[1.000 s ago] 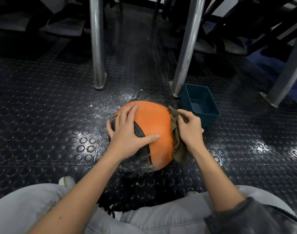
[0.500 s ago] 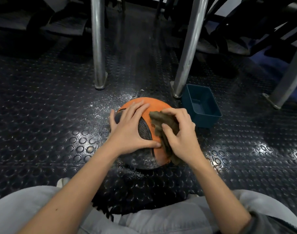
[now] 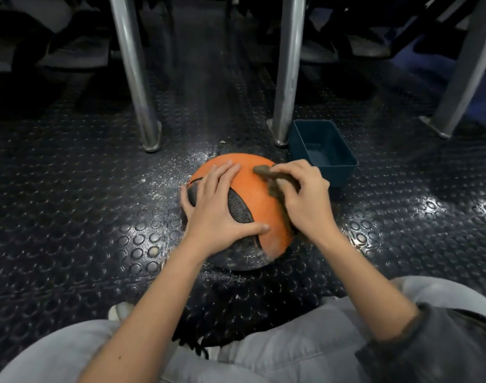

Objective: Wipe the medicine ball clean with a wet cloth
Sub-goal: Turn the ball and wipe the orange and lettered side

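Note:
An orange and black medicine ball sits on the studded black floor just in front of my knees. My left hand lies spread flat over its left side and top, thumb pressed on the orange panel. My right hand grips a bunched brown cloth and presses it against the ball's upper right. Most of the cloth is hidden under my fingers; one end pokes out toward the top of the ball.
A dark teal plastic tub stands on the floor right behind the ball. Two metal legs rise beyond the ball, and a third is at far right. Wet specks shine on the floor left of the ball.
My right hand has carried the cloth from the ball's right side up over its top, then back toward the upper right. My left hand stays in place on the ball.

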Action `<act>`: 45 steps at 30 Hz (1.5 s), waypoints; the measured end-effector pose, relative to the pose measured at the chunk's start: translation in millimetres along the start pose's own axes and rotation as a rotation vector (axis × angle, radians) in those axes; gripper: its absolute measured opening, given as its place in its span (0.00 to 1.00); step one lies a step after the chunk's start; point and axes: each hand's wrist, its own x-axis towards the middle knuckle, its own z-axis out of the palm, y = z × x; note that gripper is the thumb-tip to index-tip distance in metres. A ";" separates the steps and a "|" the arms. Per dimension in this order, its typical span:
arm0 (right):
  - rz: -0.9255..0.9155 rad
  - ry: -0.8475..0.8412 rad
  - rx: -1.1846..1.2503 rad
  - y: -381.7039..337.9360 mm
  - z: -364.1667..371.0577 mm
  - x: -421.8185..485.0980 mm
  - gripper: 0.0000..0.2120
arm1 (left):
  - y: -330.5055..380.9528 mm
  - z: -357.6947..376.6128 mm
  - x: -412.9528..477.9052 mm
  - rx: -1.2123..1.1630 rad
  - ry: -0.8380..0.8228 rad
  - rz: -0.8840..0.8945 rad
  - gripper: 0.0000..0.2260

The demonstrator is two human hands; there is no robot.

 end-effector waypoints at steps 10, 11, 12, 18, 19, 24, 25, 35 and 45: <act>0.155 -0.057 -0.003 18.0 -9.6 18.1 0.18 | 2.6 2.7 -4.1 -0.032 -0.018 0.054 0.52; 0.161 -0.047 0.031 17.1 -10.2 19.7 0.19 | 2.2 3.1 -3.5 -0.031 -0.011 0.049 0.52; 0.146 -0.041 0.040 14.1 -10.8 17.7 0.19 | 1.2 3.6 -3.3 -0.030 -0.001 0.041 0.52; -0.222 -0.123 -0.121 -24.6 6.3 -20.7 0.11 | -0.6 2.3 -0.3 -0.024 0.033 0.005 0.49; -0.276 -0.116 -0.162 -23.9 8.3 -23.1 0.11 | -0.6 2.3 0.7 -0.032 0.029 0.005 0.48; 0.072 -0.067 -0.095 6.3 -9.9 6.1 0.16 | -1.2 3.0 -1.5 -0.041 -0.007 0.053 0.52; 0.126 -0.071 -0.066 9.5 -11.2 11.0 0.17 | -1.2 3.3 -1.1 -0.043 -0.011 0.054 0.53; -0.200 -0.066 -0.180 -17.7 6.8 -27.0 0.11 | -2.1 4.1 -0.1 -0.037 0.035 0.033 0.49; 0.263 -0.100 -0.050 8.8 -11.0 18.4 0.15 | -2.1 4.8 -8.5 -0.037 0.027 0.058 0.52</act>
